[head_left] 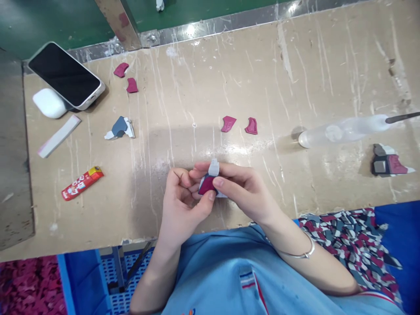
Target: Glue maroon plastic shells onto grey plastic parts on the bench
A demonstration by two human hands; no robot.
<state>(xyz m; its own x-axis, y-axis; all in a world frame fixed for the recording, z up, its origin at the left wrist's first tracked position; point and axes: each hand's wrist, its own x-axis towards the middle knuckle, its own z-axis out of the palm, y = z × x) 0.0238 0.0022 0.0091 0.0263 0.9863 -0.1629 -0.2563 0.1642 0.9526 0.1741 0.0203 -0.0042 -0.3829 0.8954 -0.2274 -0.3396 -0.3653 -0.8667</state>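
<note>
Close to the table's front edge, my left hand (183,197) and my right hand (241,186) both grip one small plastic toy part (208,184). It is grey and white with a dark red piece on its face, and a light grey tab sticks up from its top. Both thumbs press on the red piece; fingers hide the part's back. Beyond my hands lie two loose dark red pieces, one (229,124) left of the other (251,126). A similar grey and white part (121,128), without a red piece, rests to the left.
At the left are a phone (67,74), a white rounded case (49,103), a pale strip (59,136) and a red packet (82,183). At the right lie a translucent bottle (344,130) and an assembled part (390,161). Below the table, bins hold red pieces (31,284) and mixed parts (354,249).
</note>
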